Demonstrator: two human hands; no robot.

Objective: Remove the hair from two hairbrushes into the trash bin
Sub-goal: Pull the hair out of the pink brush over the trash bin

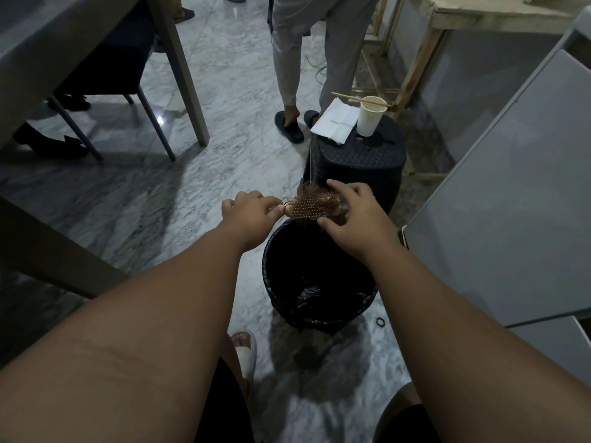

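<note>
A small hairbrush (308, 208) with brown hair (332, 204) tangled in its bristles hangs over the far rim of a black trash bin (275, 282) lined with a black bag. My left hand (252, 215) grips the brush's handle end, bristles facing me. My right hand (355, 219) curls over the other end of the brush, its thumb and fingers pinching the clump of hair there. Only this one brush is in sight.
A dark plastic stool (361, 167) stands just behind the bin, carrying a white paper cup (369, 116), a napkin (335, 121) and a chopstick. A person's legs (291, 75) are beyond it. A grey cabinet (511, 203) is at right, tables and chairs at left. A black hair tie (380, 322) lies on the floor.
</note>
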